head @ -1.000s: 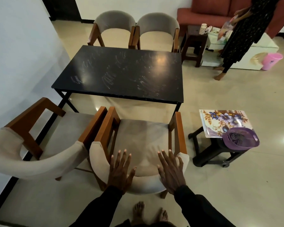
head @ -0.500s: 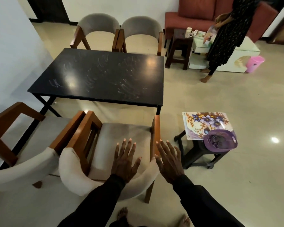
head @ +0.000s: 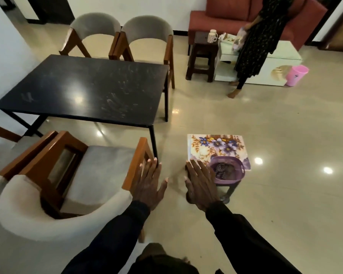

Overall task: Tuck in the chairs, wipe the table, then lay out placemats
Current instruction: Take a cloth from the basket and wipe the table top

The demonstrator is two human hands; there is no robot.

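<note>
**Near chair (head: 103, 171) stands out from the surface (head: 83, 89), closer to my left hand (head: 149, 182) than to my right hand (head: 202, 186).**

I see the black surface with its near edge well ahead of me. The grey-seated chair sits short of that edge with its seat showing whole. Its axis, from curved backrest to seat front, runs up toward the near right corner. A second chair (head: 4, 133) shows beside it at the left of view, likewise out. The flowered placemats (head: 212, 149) lie on a low stool (head: 229, 192) to the right, off that same corner. A purple basket (head: 228, 171) sits on their near edge. Both hands are flat, fingers straight, holding nothing. The left lies over the chair's right armrest (head: 139, 161), though I cannot tell if it touches. The right hovers apart, in front of the stool. I judge the push toward the surface falls first to the left hand.
</note>
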